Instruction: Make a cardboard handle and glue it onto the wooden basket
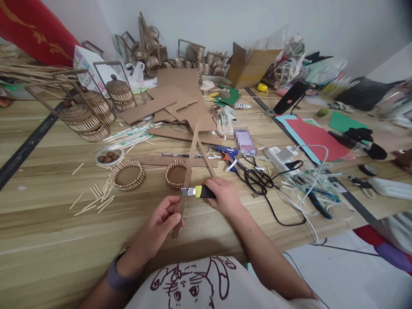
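Observation:
My left hand point(165, 218) pinches a long brown cardboard strip point(190, 165) near its lower end. In my right hand point(224, 195) is a utility knife point(205, 192) with a black and yellow handle. Its silvery head lies across the strip, just above my left fingers; whether the edge bites into the cardboard I cannot tell. A second narrow strip point(206, 159) slants up from beside my right hand. Behind the first strip, partly covered by it, sits a small round stick-walled ring point(175, 174). A larger ring point(127, 175) of the same make stands to its left.
Loose short sticks point(96, 197) and a bowl of brown balls point(110, 156) lie left. A glue gun point(227, 152), black cable point(259, 182) and power strip point(277, 159) are right. Cardboard sheets point(180, 94) and lidded stick baskets point(83, 120) stand farther back.

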A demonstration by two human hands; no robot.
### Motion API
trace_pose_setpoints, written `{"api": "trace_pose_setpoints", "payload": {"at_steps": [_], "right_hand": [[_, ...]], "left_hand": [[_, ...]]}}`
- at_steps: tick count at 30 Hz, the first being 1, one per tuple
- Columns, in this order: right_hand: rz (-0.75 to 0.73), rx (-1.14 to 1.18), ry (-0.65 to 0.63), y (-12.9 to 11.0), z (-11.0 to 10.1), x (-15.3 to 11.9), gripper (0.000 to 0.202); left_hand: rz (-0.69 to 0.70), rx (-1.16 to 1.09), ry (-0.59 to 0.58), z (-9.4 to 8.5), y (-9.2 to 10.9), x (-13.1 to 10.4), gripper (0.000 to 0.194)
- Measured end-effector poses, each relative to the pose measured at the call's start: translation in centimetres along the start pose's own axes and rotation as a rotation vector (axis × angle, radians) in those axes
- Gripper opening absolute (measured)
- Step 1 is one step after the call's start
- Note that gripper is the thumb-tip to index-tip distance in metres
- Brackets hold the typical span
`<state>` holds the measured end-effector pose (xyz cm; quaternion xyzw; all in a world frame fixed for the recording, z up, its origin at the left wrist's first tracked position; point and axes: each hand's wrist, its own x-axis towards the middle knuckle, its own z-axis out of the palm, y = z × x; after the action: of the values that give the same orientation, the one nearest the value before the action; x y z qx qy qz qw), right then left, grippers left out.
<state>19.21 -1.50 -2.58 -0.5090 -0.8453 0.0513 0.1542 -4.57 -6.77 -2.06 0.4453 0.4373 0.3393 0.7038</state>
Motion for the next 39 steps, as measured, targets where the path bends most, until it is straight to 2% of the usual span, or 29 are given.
{"api": "trace_pose_setpoints", "payload": {"at_steps": [8,15,19,27,39], "right_hand": [[0.004,-0.003,-0.015,0.0,-0.1,0.0,0.018],[-0.055,0.012,-0.043,-0.3,0.3,0.0,0.016],[-0.097,0.006,-0.052,-0.7,0.5,0.0,0.018],[-0.109,0.027,-0.078,-1.0,0.7,-0.1,0.018],[-0.111,-0.011,-0.044,-1.0,0.6,0.0,0.016]], "left_hand": [[-0.022,0.011,0.009,0.0,0.0,-0.1,0.043],[-0.005,0.1,0.06,0.4,0.8,0.0,0.027],[0.0,0.131,0.128,0.7,1.2,0.2,0.036],[-0.055,0.139,0.154,0.7,1.0,0.3,0.05],[-0.063,0.096,0.129,0.5,0.7,0.2,0.043]]}}
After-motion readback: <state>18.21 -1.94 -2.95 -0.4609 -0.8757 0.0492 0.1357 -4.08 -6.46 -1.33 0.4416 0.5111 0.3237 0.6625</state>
